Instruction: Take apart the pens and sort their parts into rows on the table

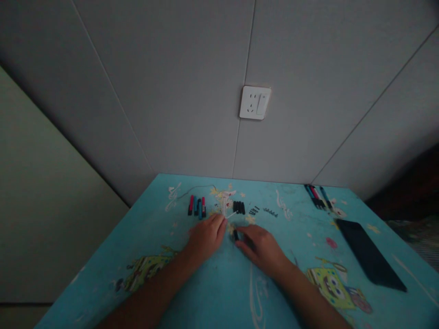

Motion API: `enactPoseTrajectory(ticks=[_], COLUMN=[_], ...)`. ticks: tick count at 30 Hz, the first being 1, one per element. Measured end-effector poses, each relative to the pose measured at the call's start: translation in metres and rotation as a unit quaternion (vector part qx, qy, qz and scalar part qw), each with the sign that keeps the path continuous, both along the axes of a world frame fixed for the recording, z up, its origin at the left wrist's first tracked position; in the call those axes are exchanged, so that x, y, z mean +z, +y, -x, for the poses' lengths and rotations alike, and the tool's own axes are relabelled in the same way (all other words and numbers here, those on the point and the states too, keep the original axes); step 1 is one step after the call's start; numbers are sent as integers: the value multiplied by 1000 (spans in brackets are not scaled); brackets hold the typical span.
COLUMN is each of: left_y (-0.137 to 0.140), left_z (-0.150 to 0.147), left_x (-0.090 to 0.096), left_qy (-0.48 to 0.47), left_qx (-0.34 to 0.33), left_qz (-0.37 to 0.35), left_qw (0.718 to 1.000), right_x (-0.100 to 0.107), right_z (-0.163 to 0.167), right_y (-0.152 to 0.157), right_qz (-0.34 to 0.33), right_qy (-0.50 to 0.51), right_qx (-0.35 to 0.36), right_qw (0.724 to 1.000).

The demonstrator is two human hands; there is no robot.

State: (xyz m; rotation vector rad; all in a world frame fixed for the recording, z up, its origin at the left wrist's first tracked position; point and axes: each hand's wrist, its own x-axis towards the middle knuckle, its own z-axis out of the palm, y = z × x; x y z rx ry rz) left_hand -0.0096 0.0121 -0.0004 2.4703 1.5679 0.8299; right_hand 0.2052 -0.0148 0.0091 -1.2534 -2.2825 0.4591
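My left hand (207,234) is closed with its fingertips together, and a thin white stick (232,214) juts from them to the upper right. Between the thumb and fingers of my right hand (259,244) is a short black cylindrical piece (235,235), a small gap away from the left hand. Just beyond the left fingertips lie several slim white sticks (224,205) side by side. To their right sits a row of short black tubes (239,207), then small black bits (254,210) and a line of tiny dark parts (270,212). Their exact kinds are too small to tell.
Several red, blue and black pen-like pieces (196,206) lie at the left. More slim pens (318,196) rest at the back right, beyond a flat dark slab (369,253). The blue cartoon-print tabletop (219,292) meets a grey wall with a white socket (255,103).
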Motion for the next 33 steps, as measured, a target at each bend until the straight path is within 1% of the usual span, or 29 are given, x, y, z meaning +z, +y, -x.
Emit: enactPoseTrajectory(ticks=[4, 7, 10, 13, 16, 18, 19, 21, 23, 25, 26, 28, 29, 33], left_y=[7, 8, 5, 2, 0, -1, -2, -4, -6, -8, -8, -9, -9, -7], left_z=[6, 5, 1, -2, -4, -4, -4, -4, -5, -7, -9, -11, -12, -12], left_x=[0, -1, -4, -9, -10, -9, -8, -5, -4, -4, -4, -6, -7, -8], left_qy=[-1, 9, 8, -5, -25, -48, -62, -85, -91, -84, -82, -83, -84, -78], left_qx=[12, 17, 14, 3, -15, -28, -35, -49, -64, -84, -97, -123, -133, -143], left_qz=[-11, -13, 3, 15, 27, 36, 38, 43, 46, 38, 30, 13, 10, 11], left_qw=[1000, 1000, 1000, 1000, 999, 998, 997, 994, 993, 992, 991, 989, 987, 987], right_x=[-2, -3, -1, -1, -4, -7, -9, -12, -13, -12, -12, -12, -12, -16], right_z=[14, 12, 8, 8, 10, 12, 13, 15, 17, 18, 19, 20, 20, 22], right_y=[-5, -3, -2, -2, 0, 3, 4, 8, 10, 12, 12, 12, 11, 9], right_qz=[-9, -5, 2, 16, 40, 71, 95, 155, 216, 261, 275, 289, 291, 284], right_qy=[-34, -39, -32, 12, 119, 210, 257, 345, 415, 460, 476, 496, 500, 487], right_qx=[9, 10, 2, -9, -32, -65, -81, -100, -102, -95, -91, -82, -78, -77], right_qw=[999, 999, 999, 1000, 992, 973, 958, 920, 878, 843, 830, 815, 812, 823])
